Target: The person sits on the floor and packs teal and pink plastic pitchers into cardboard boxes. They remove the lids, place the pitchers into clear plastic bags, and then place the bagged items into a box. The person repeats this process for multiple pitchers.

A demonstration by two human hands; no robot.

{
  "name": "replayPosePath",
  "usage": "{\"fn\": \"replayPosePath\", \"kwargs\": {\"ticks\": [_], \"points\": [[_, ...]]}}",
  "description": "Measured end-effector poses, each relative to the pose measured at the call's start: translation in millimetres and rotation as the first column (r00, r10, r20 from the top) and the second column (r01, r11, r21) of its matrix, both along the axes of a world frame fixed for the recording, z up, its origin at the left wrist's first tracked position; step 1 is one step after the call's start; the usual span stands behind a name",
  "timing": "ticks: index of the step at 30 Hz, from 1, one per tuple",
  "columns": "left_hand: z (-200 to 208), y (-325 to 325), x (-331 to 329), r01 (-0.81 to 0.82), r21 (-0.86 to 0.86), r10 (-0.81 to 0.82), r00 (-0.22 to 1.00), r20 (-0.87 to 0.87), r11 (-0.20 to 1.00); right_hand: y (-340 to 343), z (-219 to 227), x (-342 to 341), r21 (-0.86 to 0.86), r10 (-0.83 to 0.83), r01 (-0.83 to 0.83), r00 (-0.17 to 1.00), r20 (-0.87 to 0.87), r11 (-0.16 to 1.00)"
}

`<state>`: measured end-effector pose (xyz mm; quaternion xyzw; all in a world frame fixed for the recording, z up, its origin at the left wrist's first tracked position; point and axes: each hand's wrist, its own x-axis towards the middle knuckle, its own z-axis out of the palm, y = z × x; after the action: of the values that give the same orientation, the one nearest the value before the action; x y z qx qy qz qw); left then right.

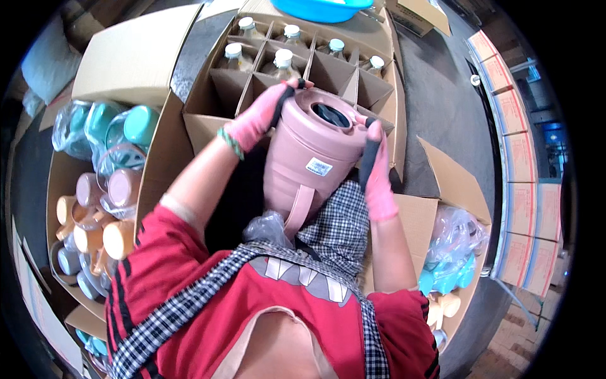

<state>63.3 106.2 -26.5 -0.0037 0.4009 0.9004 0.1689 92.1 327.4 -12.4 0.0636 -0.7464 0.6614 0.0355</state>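
A dusty-pink plastic jug with a side handle and a small white label lies tilted over my lap. Its far end has a round opening with something dark and shiny inside. My left hand, in a pink glove with dark fingertips, grips the left edge of that end. On the opposite edge, my right hand, gloved alike, has its fingers closed on the rim. Crumpled clear plastic sits beside the handle. Just beyond the jug stands a divided carton with several clear, capped bottles.
At left, an open carton holds bagged teal, mauve and orange plastic pieces. Another open carton at right has blue and orange pieces under clear plastic. A blue basin lies at the far side. Printed cartons line the right.
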Motion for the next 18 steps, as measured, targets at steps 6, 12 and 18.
{"fn": "replayPosePath", "kwargs": {"ticks": [6,12,18], "points": [[25,26,28,-0.457,-0.543,0.2,0.862,-0.467,0.704,45,-9,-63,-0.176,-0.133,0.176,0.963,0.233,0.968],[-10,-36,-10,-0.323,-0.784,-0.053,0.91,-0.411,0.53,-4,-8,4,-0.232,0.093,-0.06,0.986,0.135,0.971],[34,17,42,-0.57,-0.725,0.005,0.788,-0.616,0.386,-3,11,-31,-0.423,0.322,-0.159,0.88,0.348,0.892]]}}
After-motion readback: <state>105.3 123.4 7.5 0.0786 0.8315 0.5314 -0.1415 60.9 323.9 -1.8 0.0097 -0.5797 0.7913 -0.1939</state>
